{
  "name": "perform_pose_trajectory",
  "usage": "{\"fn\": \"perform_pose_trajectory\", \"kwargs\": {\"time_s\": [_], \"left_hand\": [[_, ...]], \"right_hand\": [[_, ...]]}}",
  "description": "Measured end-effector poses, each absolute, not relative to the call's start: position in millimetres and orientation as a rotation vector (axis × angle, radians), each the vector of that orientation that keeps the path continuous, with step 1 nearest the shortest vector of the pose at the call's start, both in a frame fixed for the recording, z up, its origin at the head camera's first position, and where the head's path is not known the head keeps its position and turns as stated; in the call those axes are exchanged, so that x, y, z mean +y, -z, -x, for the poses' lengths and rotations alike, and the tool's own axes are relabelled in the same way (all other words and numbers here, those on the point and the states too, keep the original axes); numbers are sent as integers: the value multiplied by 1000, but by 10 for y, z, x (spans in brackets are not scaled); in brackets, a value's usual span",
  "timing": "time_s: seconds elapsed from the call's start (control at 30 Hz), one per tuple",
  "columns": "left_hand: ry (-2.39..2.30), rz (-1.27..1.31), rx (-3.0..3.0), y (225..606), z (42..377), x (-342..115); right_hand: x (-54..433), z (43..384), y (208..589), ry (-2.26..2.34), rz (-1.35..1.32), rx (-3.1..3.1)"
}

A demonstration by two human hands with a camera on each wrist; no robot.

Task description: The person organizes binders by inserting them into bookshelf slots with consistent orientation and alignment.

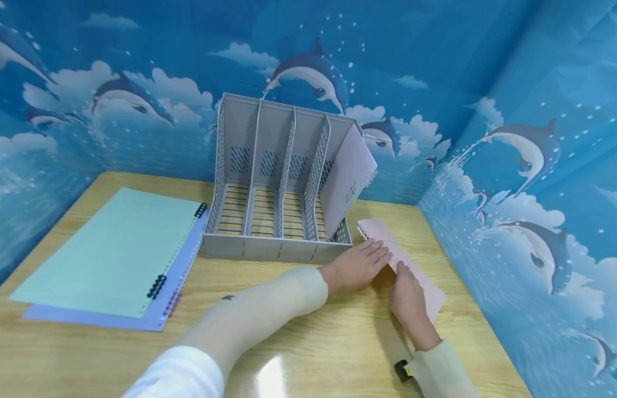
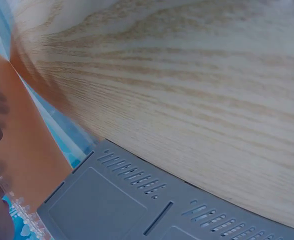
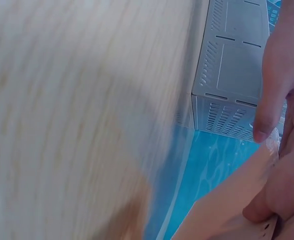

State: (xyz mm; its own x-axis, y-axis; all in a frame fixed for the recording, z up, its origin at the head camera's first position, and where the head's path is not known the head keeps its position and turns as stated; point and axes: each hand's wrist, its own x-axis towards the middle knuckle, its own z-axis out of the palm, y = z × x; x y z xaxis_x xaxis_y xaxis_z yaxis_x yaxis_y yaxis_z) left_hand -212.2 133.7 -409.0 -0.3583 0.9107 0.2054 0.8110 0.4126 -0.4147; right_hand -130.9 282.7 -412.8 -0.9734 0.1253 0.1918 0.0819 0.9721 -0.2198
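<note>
A pink spiral notebook (image 1: 413, 260) is held tilted over the table, to the right of a grey file rack (image 1: 273, 249). My right hand (image 1: 408, 301) grips its near long edge, with the thumb lying on the cover. Around the coil end, near the rack's front right corner, are the fingers and thumb of my left hand (image 1: 355, 265). From the right wrist view, the left thumb is on one side of the notebook's corner and the fingers on the other. The left wrist view catches the notebook's cover (image 2: 27, 145) beside the rack's front (image 2: 97, 205).
Another pink notebook (image 1: 345, 177) leans upright in the rack's rightmost slot. On the table's left side, a green notebook (image 1: 109, 249) overlaps a blue one (image 1: 154, 320). A blue dolphin-print sheet (image 1: 189, 55) hangs behind the table and along its sides.
</note>
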Motion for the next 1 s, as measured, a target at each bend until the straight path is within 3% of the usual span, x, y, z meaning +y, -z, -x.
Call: {"fn": "perform_pose_trajectory", "kwargs": {"time_s": [1.0], "left_hand": [[-246, 1510, -2172, 4064, 2078, 1083]], "right_hand": [[2841, 1373, 4080, -466, 150, -2678]]}}
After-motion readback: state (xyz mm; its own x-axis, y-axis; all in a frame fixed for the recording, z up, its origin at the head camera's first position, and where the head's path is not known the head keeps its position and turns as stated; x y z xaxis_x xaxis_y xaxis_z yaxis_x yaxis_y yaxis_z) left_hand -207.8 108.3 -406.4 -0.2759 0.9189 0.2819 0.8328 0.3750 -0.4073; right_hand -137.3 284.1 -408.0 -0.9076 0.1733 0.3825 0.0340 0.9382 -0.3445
